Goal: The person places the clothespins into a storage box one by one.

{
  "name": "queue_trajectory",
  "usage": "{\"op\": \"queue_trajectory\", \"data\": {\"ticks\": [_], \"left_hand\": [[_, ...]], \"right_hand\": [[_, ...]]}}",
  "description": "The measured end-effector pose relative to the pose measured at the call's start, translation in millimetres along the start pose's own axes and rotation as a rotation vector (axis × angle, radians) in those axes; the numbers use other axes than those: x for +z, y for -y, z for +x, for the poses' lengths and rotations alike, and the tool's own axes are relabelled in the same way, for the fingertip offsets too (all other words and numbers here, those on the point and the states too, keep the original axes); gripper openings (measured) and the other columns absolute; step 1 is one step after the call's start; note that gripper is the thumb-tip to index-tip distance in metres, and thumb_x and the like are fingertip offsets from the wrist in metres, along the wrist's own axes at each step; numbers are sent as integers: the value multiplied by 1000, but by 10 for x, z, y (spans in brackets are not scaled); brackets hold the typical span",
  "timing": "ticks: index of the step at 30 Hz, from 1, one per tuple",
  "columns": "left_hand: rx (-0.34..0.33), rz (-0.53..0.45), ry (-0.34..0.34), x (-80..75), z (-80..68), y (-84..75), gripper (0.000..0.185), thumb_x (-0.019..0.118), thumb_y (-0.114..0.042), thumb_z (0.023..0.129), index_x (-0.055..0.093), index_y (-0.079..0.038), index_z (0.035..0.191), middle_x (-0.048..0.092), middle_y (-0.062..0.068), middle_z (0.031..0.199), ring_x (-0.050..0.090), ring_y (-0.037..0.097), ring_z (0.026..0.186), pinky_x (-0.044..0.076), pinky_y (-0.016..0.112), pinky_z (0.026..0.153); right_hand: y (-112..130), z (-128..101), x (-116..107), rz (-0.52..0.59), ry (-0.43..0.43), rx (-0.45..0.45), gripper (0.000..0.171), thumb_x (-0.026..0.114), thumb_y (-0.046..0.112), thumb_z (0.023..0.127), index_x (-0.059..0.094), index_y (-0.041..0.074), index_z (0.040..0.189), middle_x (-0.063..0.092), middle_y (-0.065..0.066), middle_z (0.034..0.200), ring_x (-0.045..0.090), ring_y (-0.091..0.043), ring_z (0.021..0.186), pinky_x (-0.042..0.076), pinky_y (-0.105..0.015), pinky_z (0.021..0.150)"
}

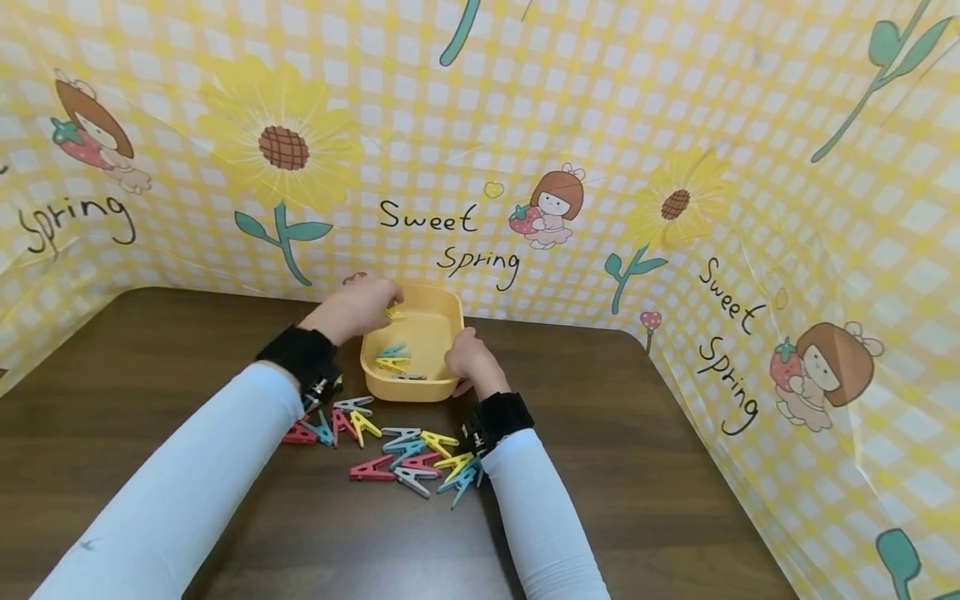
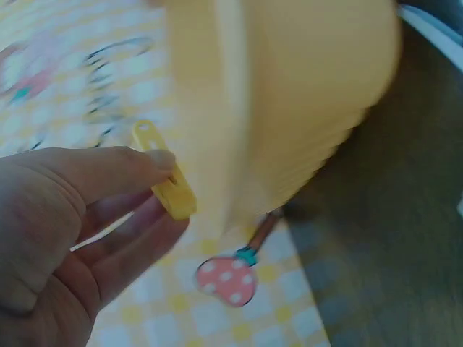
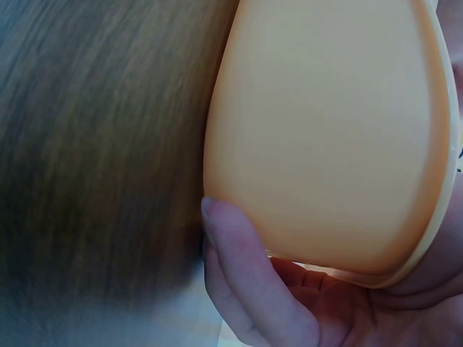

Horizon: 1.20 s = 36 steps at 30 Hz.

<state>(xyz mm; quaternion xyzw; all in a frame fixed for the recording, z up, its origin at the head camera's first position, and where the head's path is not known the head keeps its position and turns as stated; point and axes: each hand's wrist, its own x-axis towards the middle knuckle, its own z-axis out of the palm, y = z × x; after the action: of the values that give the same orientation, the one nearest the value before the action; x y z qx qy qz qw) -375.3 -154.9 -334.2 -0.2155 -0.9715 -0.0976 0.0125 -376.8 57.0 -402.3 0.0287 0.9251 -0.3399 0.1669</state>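
Presumably to suit something so small, the left hand (image 1: pixel 354 308) pinches a yellow clothespin (image 2: pixel 179 202) between thumb and fingers; whether it touches the yellow bin (image 1: pixel 408 390) just right of that hand is unclear. At the bin's right side, the right hand (image 1: pixel 476 362) curls round its wall, likely steadying it, with lower fingers mostly hidden in the head view.

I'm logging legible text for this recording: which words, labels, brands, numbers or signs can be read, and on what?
"Sweet Spring": checked backdrop, centre, head view.
"Sweet Spring": same backdrop, right.
"Spring": same backdrop, left; a mark above it is cut off, unreadable.
Left wrist view: backdrop lettering too blurred to read.
None readable on the basket or clothespins.
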Motion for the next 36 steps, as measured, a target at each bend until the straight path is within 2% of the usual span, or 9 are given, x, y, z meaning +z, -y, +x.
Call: {"op": "queue_trajectory", "data": {"ticks": [4,7,9,13,17,24,28,32,36], "left_hand": [[-26,56,63,225,260,45,31,77,-2,95,75,1,126,74,21,126,69,38,118,59,56,105],[-30,114,72,307,326,35,14,71,2,98,75,-1,110,75,18,113,71,34,106,60,53,97],[-23,152,69,288,266,-72,11,65,6,101,73,-1,100,75,17,105,70,32,98,61,48,86],[-19,203,40,338,199,-187,16,62,5,103,70,-4,93,73,15,99,71,30,93,63,47,76],[2,239,32,392,189,-209,16,61,6,102,70,-2,91,72,16,95,72,31,90,66,50,76],[28,227,82,431,206,-200,21,59,7,101,67,-3,86,67,11,85,67,26,82,62,46,76],[14,222,103,408,203,-174,19,58,3,105,70,-5,93,70,12,91,67,27,86,61,47,77],[9,204,93,383,177,-169,21,61,0,105,77,-5,118,77,15,119,72,33,110,64,55,94],[17,210,49,384,147,-167,31,68,-6,104,75,-8,134,75,16,136,66,39,130,55,60,113]], "right_hand": [[-1,-19,12,5,-6,0,66,40,12,115,7,1,171,42,-34,164,78,-39,72,67,-40,57],[-1,-14,16,10,-8,-1,66,40,13,116,7,2,172,39,-33,167,78,-40,73,68,-41,60],[-1,4,19,10,-7,5,66,40,13,116,7,2,172,39,-33,167,78,-39,71,68,-41,61],[5,42,14,22,0,17,68,40,13,115,6,2,172,37,-33,168,77,-40,69,68,-42,61],[6,83,11,24,0,30,69,41,15,114,6,3,172,36,-33,169,76,-38,66,67,-42,58],[20,-2,-7,12,-6,15,68,40,14,115,6,2,172,39,-32,168,77,-38,70,68,-41,61],[28,-36,-10,15,-9,4,68,40,13,116,4,3,173,38,-31,168,73,-36,70,66,-39,58],[26,-37,-5,3,-9,13,67,39,14,116,5,2,172,38,-32,168,76,-37,71,66,-38,57],[23,-25,1,4,-11,16,66,40,15,116,8,1,171,41,-33,165,76,-38,71,66,-39,56]]}}
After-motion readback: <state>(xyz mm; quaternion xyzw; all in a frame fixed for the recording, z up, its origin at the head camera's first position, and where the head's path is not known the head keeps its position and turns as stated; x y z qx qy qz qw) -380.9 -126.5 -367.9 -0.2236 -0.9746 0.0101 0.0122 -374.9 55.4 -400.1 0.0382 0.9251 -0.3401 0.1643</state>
